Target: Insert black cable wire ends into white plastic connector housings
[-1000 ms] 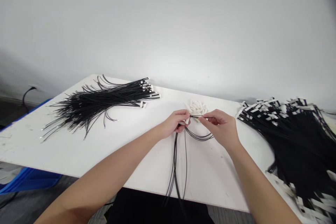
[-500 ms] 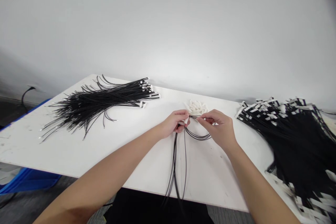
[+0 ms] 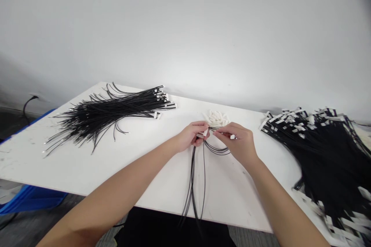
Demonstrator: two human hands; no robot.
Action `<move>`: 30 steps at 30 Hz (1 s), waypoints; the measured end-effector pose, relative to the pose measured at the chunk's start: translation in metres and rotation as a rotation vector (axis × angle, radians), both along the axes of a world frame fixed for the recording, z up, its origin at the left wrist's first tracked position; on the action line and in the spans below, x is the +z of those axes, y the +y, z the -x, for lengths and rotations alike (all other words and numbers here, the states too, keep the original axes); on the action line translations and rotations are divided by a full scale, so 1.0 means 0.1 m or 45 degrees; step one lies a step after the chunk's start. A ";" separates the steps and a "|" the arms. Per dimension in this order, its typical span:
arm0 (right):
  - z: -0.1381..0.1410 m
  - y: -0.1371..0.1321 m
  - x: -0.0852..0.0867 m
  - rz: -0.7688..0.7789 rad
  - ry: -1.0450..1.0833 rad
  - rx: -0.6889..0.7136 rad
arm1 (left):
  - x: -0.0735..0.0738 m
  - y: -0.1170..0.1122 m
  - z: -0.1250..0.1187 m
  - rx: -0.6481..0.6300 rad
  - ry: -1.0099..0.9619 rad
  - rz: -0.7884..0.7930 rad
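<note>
Black wires (image 3: 193,156), looped, hanging; fingers (image 3: 199,126) pinching

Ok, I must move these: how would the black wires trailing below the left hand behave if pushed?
The black wires would probably flex easily, since they look thin and trail in loose curves below the left hand. They may spread further apart, as they already fan out lower down.

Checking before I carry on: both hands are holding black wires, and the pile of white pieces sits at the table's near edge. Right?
Not quite: the head view shows the white pile just beyond the hands, towards the wall. The left hand and right hand do hold black wires.
</note>
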State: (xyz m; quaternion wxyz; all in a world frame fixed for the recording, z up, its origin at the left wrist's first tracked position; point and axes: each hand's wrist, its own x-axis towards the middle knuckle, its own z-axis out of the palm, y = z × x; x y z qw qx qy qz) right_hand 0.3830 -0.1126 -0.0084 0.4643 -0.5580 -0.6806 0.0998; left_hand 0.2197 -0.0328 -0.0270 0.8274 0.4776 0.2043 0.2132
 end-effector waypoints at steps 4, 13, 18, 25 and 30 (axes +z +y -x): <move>0.00 0.00 -0.03 -0.024 -0.037 -0.001 | 0.01 0.00 0.01 -0.013 0.001 0.011; 0.01 0.01 -0.02 -0.028 -0.045 -0.009 | 0.00 0.00 0.01 -0.017 0.008 -0.014; 0.01 0.01 -0.03 -0.063 -0.104 -0.012 | 0.01 0.00 0.00 0.014 0.017 0.031; 0.02 0.01 -0.06 -0.417 -0.461 -0.213 | -0.01 0.03 0.02 0.108 -0.009 0.170; 0.02 -0.01 -0.04 -0.657 -0.847 -0.215 | -0.05 0.08 0.02 0.151 -0.075 0.334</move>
